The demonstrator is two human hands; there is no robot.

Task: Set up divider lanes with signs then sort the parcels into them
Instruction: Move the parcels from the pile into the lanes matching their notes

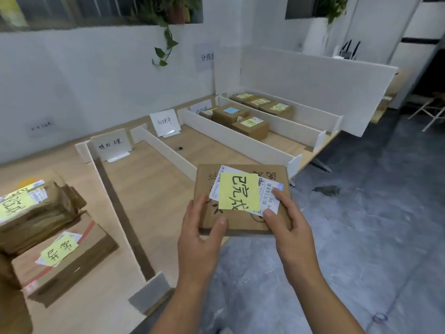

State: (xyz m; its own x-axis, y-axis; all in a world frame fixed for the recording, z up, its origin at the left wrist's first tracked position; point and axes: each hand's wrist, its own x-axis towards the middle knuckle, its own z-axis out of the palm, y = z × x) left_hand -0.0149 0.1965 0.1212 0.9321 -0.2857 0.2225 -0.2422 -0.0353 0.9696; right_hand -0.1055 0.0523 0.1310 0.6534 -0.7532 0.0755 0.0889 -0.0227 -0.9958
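Over the near edge of the wooden table, both hands are holding one flat cardboard parcel level. It has a yellow sticky note with handwriting stuck over a white shipping label. The left hand grips the near left corner with its thumb on top. The right hand grips the near right side, thumb and a finger pressing on the label.

Behind the parcel, white divider strips split the tabletop into lanes running away from the camera. Little white signs stand at the far ends: one in the leftmost lane, one in the next, and a third half hidden behind boxes. The third lane has brown boxes with yellow and blue notes, and the lane past it holds a row of boxes too.

Off to the left sits a messy stack of parcels, plus a taped box with its own yellow note. Grey floor on the right.
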